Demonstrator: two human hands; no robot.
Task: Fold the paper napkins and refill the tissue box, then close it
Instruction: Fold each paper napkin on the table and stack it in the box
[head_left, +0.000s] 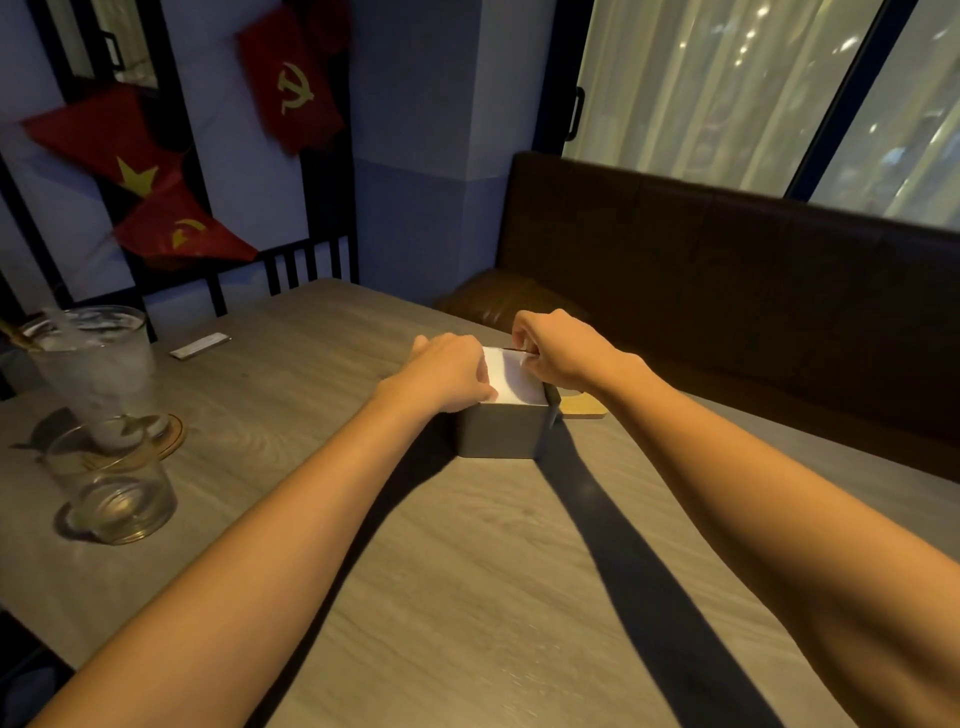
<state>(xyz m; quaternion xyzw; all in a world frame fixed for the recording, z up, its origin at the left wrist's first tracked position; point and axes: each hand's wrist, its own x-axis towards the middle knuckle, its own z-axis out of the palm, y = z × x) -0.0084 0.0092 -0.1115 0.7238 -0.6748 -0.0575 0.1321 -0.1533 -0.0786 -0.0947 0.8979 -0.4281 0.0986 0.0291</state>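
A dark grey square tissue box (498, 428) stands on the wooden table (415, 571), open at the top. White folded napkins (514, 376) fill it to the rim. My left hand (447, 371) lies over the box's left side with its fingers down on the napkins. My right hand (558, 351) sits at the far right edge of the box, fingers curled down onto the napkins there. Whether either hand pinches a napkin is hidden by the knuckles.
A tan flat piece with a dark edge (584, 405) lies just right of the box. At the left stand a tall iced glass (96, 364) on a coaster and a short empty glass (122, 499). A small card (200, 345) lies farther back. A brown bench (727, 291) runs along the right.
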